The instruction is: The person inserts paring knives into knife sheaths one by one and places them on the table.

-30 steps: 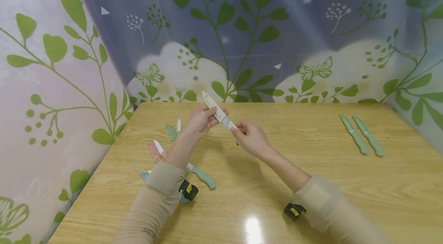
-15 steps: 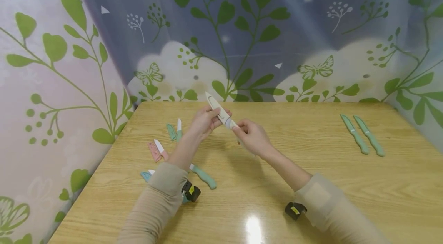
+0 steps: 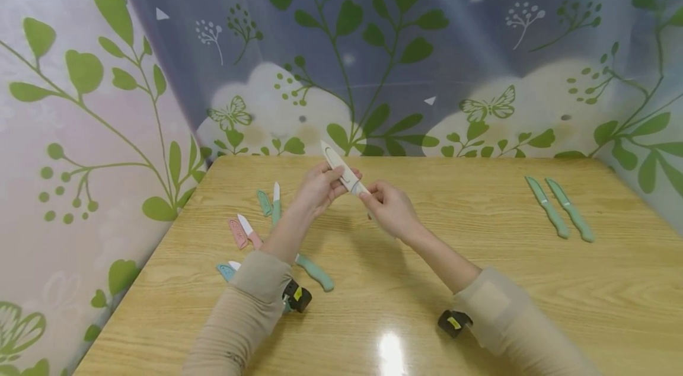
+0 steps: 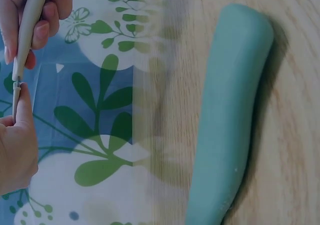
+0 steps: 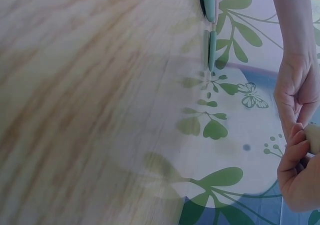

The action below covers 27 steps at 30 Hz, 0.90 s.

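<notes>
the left hand (image 3: 322,187) pinched a cream, pointed, plastic-looking sheath (image 3: 334,159) between thumb and fingers; the right hand (image 3: 393,209), fingers curled, gripped a cream-handled knife (image 4: 29,27). both were held in line above the yellowish wood-grained counter (image 3: 459,186), presumably because the knife, nearly seated, could slide only lengthwise.

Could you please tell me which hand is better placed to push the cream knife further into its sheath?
Probably the right hand: it grips the handle, while the left hand holds the sheath. A narrow gap shows between handle and sheath.
</notes>
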Each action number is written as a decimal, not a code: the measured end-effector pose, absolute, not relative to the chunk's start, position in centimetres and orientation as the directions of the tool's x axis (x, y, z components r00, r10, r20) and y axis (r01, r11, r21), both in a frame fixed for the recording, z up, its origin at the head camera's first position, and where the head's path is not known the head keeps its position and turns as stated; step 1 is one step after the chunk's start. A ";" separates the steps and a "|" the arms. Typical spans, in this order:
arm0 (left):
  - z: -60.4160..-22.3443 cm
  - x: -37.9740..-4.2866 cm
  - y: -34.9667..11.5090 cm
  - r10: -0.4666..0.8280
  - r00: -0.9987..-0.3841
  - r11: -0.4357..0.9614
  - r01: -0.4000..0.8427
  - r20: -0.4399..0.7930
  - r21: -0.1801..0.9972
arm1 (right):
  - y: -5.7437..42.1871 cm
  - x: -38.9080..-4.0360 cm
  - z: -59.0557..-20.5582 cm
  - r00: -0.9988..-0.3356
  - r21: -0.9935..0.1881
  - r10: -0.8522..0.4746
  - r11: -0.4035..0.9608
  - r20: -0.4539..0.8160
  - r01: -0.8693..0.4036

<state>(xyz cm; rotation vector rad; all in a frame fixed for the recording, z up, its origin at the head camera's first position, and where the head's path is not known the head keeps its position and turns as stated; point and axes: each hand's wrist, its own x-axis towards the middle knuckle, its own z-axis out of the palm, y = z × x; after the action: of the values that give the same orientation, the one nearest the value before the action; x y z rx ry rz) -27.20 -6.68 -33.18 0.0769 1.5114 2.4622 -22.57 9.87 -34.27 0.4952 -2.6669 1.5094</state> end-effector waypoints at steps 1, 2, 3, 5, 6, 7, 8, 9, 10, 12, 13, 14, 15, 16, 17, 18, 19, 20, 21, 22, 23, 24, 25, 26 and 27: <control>-33.2 -27.1 -6.6 0.243 -0.966 -0.432 -0.184 -0.082 0.883 | 9.9 -22.6 -34.3 -0.948 -0.829 -0.255 0.475 0.192 -0.295; -33.2 -27.1 -6.6 0.247 -0.966 -0.433 -0.185 -0.081 0.882 | 9.9 -22.6 -34.3 -0.947 -0.829 -0.255 0.473 0.196 -0.299; -33.2 -27.0 -6.5 0.250 -0.965 -0.435 -0.186 -0.080 0.881 | 9.9 -22.6 -34.3 -0.946 -0.828 -0.255 0.472 0.199 -0.302; -33.3 -26.9 -6.5 0.251 -0.965 -0.437 -0.186 -0.080 0.880 | 9.9 -22.6 -34.3 -0.945 -0.827 -0.256 0.472 0.204 -0.306; -33.3 -26.9 -6.5 0.251 -0.965 -0.438 -0.188 -0.081 0.879 | 9.9 -22.6 -34.3 -0.944 -0.826 -0.257 0.471 0.206 -0.309; -33.4 -26.9 -6.5 0.250 -0.965 -0.440 -0.190 -0.084 0.878 | 9.9 -22.6 -34.3 -0.944 -0.825 -0.258 0.473 0.206 -0.310; -33.4 -26.8 -6.5 0.248 -0.965 -0.444 -0.193 -0.087 0.875 | 9.9 -22.6 -34.3 -0.944 -0.824 -0.260 0.475 0.204 -0.309; -33.4 -26.8 -6.5 0.248 -0.965 -0.443 -0.195 -0.089 0.875 | 9.9 -22.6 -34.3 -0.945 -0.823 -0.260 0.478 0.200 -0.306; -33.5 -26.9 -6.5 0.248 -0.965 -0.442 -0.197 -0.092 0.875 | 9.9 -22.7 -34.3 -0.946 -0.824 -0.261 0.479 0.194 -0.302; -33.5 -26.9 -6.6 0.246 -0.964 -0.442 -0.207 -0.104 0.873 | 9.8 -22.8 -34.3 -0.946 -0.825 -0.266 0.483 0.183 -0.295; -33.4 -27.0 -6.6 0.243 -0.963 -0.440 -0.213 -0.112 0.872 | 9.8 -22.9 -34.3 -0.947 -0.824 -0.269 0.485 0.177 -0.292; -33.4 -27.0 -6.7 0.241 -0.963 -0.436 -0.217 -0.119 0.873 | 9.8 -23.0 -34.2 -0.946 -0.826 -0.274 0.484 0.172 -0.291; -33.4 -27.1 -6.7 0.241 -0.963 -0.430 -0.221 -0.125 0.875 | 9.8 -23.0 -34.2 -0.945 -0.825 -0.281 0.484 0.167 -0.290; -33.3 -27.1 -6.8 0.239 -0.962 -0.426 -0.225 -0.130 0.876 | 9.8 -23.1 -34.1 -0.944 -0.825 -0.287 0.486 0.162 -0.289; -33.2 -27.1 -6.8 0.235 -0.962 -0.422 -0.230 -0.139 0.877 | 9.9 -23.3 -34.1 -0.943 -0.824 -0.295 0.487 0.156 -0.289; -33.2 -27.2 -6.8 0.231 -0.962 -0.417 -0.234 -0.146 0.878 | 9.9 -23.4 -34.0 -0.942 -0.825 -0.302 0.488 0.146 -0.284; -33.2 -27.2 -6.7 0.228 -0.962 -0.407 -0.236 -0.152 0.882 | 9.9 -23.5 -33.9 -0.940 -0.823 -0.312 0.494 0.134 -0.281; -33.2 -27.2 -6.7 0.224 -0.962 -0.397 -0.237 -0.156 0.887 | 10.0 -23.6 -33.8 -0.938 -0.819 -0.325 0.500 0.122 -0.280; -33.2 -27.3 -6.6 0.217 -0.962 -0.393 -0.240 -0.164 0.888 | 10.1 -23.6 -33.7 -0.935 -0.811 -0.337 0.514 0.109 -0.280; -33.3 -27.3 -6.5 0.207 -0.963 -0.389 -0.242 -0.172 0.889 | 10.2 -23.7 -33.7 -0.931 -0.800 -0.350 0.528 0.101 -0.285; -33.4 -27.3 -6.3 0.200 -0.963 -0.383 -0.246 -0.180 0.890 | 10.3 -23.7 -33.7 -0.928 -0.784 -0.362 0.548 0.093 -0.292; -33.5 -27.3 -6.1 0.198 -0.962 -0.378 -0.253 -0.189 0.890 | 10.5 -23.7 -33.8 -0.925 -0.763 -0.371 0.572 0.086 -0.301; -33.7 -27.4 -5.9 0.201 -0.959 -0.369 -0.261 -0.197 0.892 | 10.8 -23.6 -33.8 -0.922 -0.736 -0.377 0.600 0.084 -0.313; -33.8 -27.4 -5.6 0.203 -0.957 -0.363 -0.269 -0.206 0.892 | 11.1 -23.6 -33.9 -0.923 -0.703 -0.376 0.634 0.084 -0.322; -34.0 -27.4 -5.4 0.206 -0.955 -0.357 -0.278 -0.215 0.892 | 11.5 -23.5 -34.0 -0.924 -0.672 -0.372 0.664 0.084 -0.328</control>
<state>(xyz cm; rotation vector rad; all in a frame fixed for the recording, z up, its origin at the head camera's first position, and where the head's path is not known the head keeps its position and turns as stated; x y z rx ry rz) -27.44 -5.35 -33.98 -0.0943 1.5764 2.3681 -23.49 11.53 -34.02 0.6157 -2.9206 1.1598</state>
